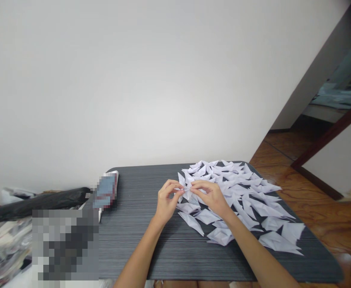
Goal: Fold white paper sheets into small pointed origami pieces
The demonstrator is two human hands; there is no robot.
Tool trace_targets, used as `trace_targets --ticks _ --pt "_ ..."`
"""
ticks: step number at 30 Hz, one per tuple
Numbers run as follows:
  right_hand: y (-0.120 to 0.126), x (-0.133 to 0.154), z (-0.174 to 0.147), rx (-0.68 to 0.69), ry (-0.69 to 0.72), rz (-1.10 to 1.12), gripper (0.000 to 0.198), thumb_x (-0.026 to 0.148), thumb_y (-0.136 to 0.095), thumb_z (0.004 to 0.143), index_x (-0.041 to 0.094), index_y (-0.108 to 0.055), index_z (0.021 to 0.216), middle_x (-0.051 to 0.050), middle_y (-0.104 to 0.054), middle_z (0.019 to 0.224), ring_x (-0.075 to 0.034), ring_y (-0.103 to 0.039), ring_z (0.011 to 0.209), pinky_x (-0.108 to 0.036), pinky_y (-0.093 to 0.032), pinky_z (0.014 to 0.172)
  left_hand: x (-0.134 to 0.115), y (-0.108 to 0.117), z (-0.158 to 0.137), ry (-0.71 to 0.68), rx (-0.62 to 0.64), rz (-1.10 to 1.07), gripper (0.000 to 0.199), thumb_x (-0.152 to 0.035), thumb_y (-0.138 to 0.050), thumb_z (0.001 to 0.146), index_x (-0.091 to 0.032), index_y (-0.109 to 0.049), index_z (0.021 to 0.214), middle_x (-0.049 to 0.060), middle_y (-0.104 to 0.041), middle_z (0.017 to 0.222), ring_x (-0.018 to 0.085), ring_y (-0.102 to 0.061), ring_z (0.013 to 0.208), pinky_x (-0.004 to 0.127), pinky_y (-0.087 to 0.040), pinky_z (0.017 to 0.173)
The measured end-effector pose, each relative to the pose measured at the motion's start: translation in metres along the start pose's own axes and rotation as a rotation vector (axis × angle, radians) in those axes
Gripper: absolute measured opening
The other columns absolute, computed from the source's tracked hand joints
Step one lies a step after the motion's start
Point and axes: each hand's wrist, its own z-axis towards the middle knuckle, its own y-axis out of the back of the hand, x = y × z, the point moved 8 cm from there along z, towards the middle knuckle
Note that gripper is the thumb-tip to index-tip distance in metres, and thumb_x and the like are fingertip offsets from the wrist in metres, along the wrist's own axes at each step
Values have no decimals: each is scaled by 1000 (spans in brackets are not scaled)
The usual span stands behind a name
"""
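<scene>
Between my two hands is a small white folded paper piece (187, 194), pinched at either side above the dark table. My left hand (168, 199) has its thumb and fingertips closed on the left tip of the paper. On the other side, my right hand (210, 196) grips the right tip the same way. Behind and beneath the hands lie many white folded paper pieces (238, 186) with pointed ends, spread over the right part of the table. The finer folds of the held paper are too small to make out.
The dark striped table (130, 232) stands against a pale wall (163, 88). At its left edge is a blurred item (106, 190). Further left lie a long black wrapped bundle (40, 203) and plastic bags (4, 248). Wooden floor (271, 160) and a doorway are on the right.
</scene>
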Motion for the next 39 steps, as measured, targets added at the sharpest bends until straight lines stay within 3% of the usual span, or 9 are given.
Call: trace_targets --ticks 8,13,16,18,23,29,34,39 --pt "3 -1 0 -55 10 56 5 21 -61 72 17 -64 73 -6 -66 82 -19 -62 82 -34 -51 78 -3 6 -2 -23 -74 40 11 -18 -51 78 -14 -61 74 5 -55 77 13 -53 72 23 -46 61" --pt "6 5 -1 -121 35 65 6 21 -56 76 17 -59 75 -3 -62 77 -15 -61 71 -28 -54 70 -4 11 -4 -42 -150 14 10 -17 -48 80 -15 -57 77 5 -55 80 13 -55 77 24 -47 66" --pt "7 7 -2 -145 75 24 6 21 -54 77 17 -58 76 -4 -61 78 -15 -60 72 -28 -53 69 0 4 -4 -23 -74 -5 9 -17 -47 81 -16 -53 88 7 -54 90 15 -55 85 26 -48 71" --pt "7 7 -3 -153 97 0 7 22 -53 78 17 -58 78 -5 -61 80 -15 -60 73 -29 -53 70 4 -4 -5 -2 13 -3 19 -19 -51 79 -16 -49 98 9 -53 98 16 -54 91 28 -49 74" --pt "5 10 -4 -130 155 -69 7 21 -52 79 18 -58 81 -7 -62 84 -18 -60 81 -32 -52 75 13 -13 -7 75 135 -44 32 -22 -54 77 -17 -45 107 9 -58 99 15 -60 85 28 -50 75" --pt "6 12 -4 -127 152 -68 8 22 -48 81 18 -55 81 -6 -59 82 -16 -58 76 -30 -52 71 13 -1 -5 63 65 76 16 -24 -52 79 -15 -61 89 6 -66 81 14 -61 69 24 -51 63" --pt "4 13 -4 -113 132 -15 7 22 -47 81 18 -53 81 -5 -56 79 -15 -58 72 -27 -52 66 13 7 -5 58 -45 29 17 -22 -51 79 -14 -64 85 7 -67 86 14 -63 70 26 -52 65" --pt "-1 30 -5 -1 283 -166 15 15 -47 80 19 -55 92 -7 -59 89 -18 -58 87 -32 -50 76 14 5 -6 53 -39 46 17 -22 -49 80 -14 -63 85 6 -67 80 14 -62 66 25 -52 61"
